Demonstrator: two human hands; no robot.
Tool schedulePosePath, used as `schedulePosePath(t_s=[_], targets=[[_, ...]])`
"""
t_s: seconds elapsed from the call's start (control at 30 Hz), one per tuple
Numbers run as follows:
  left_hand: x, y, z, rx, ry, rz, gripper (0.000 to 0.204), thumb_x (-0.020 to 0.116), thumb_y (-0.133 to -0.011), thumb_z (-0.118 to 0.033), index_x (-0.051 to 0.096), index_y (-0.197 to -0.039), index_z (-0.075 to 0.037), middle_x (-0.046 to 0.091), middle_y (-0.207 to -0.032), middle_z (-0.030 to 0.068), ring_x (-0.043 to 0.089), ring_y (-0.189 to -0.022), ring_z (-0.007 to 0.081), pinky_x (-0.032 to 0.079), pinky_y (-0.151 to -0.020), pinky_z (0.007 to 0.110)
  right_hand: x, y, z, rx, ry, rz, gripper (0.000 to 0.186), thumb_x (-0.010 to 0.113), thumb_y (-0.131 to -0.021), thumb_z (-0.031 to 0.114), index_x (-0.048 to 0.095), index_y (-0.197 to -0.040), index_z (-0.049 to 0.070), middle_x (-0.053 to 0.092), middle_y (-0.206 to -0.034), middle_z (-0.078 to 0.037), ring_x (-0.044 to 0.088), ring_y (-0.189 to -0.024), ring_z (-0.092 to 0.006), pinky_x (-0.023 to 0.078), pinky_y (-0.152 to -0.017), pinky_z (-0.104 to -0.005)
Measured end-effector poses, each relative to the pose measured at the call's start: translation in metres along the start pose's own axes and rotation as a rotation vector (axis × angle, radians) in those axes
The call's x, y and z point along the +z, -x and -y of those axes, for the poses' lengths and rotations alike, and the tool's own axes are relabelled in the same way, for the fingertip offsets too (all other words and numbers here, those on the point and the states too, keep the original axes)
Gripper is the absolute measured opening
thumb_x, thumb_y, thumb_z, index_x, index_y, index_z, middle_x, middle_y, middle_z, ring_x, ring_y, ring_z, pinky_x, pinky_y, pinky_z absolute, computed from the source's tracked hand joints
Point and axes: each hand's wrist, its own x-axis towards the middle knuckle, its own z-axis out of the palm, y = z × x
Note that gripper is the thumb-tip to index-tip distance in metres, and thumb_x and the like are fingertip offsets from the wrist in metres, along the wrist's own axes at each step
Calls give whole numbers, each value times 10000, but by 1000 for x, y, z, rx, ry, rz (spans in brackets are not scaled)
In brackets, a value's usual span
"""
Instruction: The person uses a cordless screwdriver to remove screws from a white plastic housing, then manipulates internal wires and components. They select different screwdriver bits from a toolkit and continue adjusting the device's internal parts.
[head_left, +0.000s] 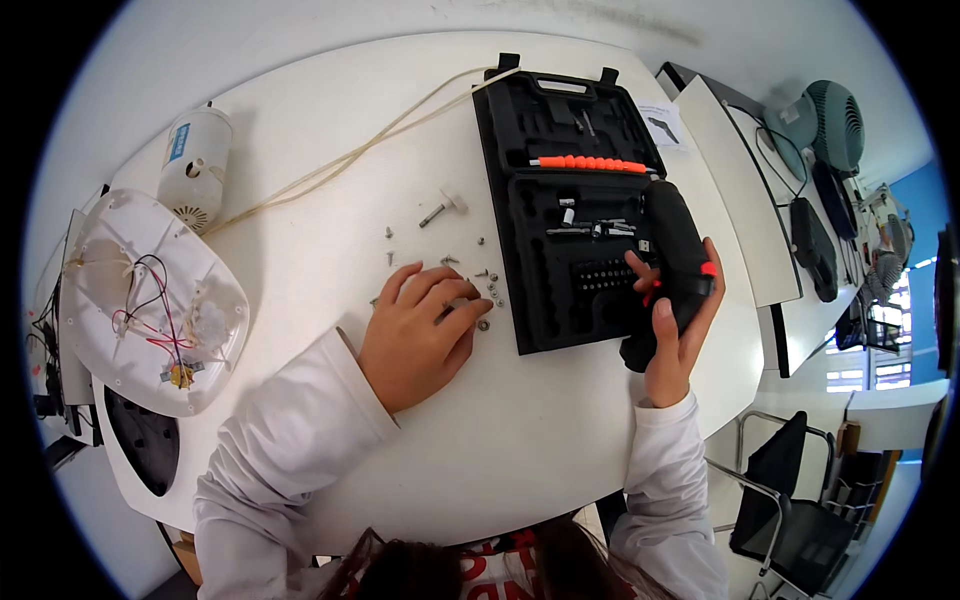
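L hand (pixel 415 335) is bent by tiny screws (pixel 494 278) on the bench (pixel 480 440), can't tell if it's got any, & R hand (pixel 688 345) has the black cordless screwdriver (pixel 677 230), prob heavy & hard, best held by its grip, over the R side of the open tool case (pixel 540 325).

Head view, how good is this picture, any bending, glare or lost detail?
In the head view, the white table has a bowed far edge and the picture's corners go black; in the head view, the window at right looks washed out; also in the head view, the black power screwdriver shows little surface detail, and the screws are too small to read clearly.
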Motion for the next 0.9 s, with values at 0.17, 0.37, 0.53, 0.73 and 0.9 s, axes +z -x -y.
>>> schedulePosePath(t_s=[0.17,0.37,0.53,0.73,0.9], targets=[[-1,-2,1,-32,56,-41,314,620,-657,29,605,-944,-97,565,-962,33,519,-1011,236,372,-918,435,1,-4,3,51,29,59,663,542,-850,177,164,-1381,56,530,-1047,-130,538,-1016,-211,406,-871,-303],[0,-6,2,-21,79,-80,298,610,-652,44,613,-918,-89,566,-957,36,527,-989,245,380,-896,427,0,-10,11,-26,374,177,632,555,-837,123,197,-1350,36,595,-934,-159,617,-814,-228,479,-717,-285],[-5,-27,-5,-20,102,-117,242,628,-680,-2,623,-903,-94,562,-956,34,513,-989,242,381,-878,410,6,-16,21,-72,580,257,626,571,-821,86,220,-1335,21,608,-885,-199,632,-681,-310,490,-622,-311],[9,-85,-17,-62,-51,-131,122,664,-716,-118,660,-836,-96,543,-935,35,471,-989,240,377,-850,390,-5,-15,11,-3,255,141,612,570,-835,134,234,-1334,24,594,-934,-189,619,-815,-250,462,-747,-299],[29,-111,-16,-130,-351,54,66,679,-719,-161,670,-742,-99,527,-895,35,456,-961,226,378,-837,393,-23,-18,5,-32,-252,-60,590,498,-873,295,252,-1329,12,553,-884,-156,559,-987,-319,344,-984,-423]])
